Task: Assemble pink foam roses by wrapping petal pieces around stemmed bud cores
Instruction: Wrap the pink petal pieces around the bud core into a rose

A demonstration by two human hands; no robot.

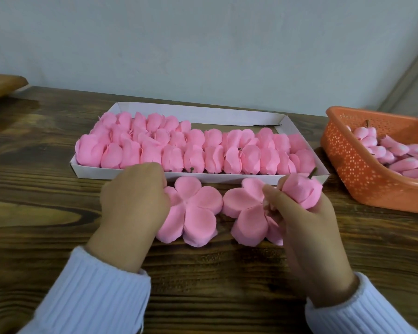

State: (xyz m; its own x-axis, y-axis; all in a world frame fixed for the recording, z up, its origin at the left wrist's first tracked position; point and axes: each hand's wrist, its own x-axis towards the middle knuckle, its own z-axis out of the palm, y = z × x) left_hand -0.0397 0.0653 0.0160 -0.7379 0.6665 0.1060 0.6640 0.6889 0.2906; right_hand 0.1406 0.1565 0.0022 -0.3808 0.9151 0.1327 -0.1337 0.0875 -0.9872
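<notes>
Across the middle of the frame, the white tray [299,131] is packed with wrapped roses [193,150], so I judge most of the batch done. At lower centre, 2 flat pieces lie on the table [215,285]: the left petal piece [198,213] and the right petal piece [246,208]. At right, the orange basket [347,165] holds more bud cores [396,153], so work remains. The right hand [306,225] curls around a partly wrapped rose [299,191], stem [312,173] pointing away. The left hand [133,201] covers the left piece's edge; I cannot tell whether it pinches. I can read no writing or label.

Fingertips of left hand [133,201] unseen; orange basket [347,169] past right edge.
</notes>
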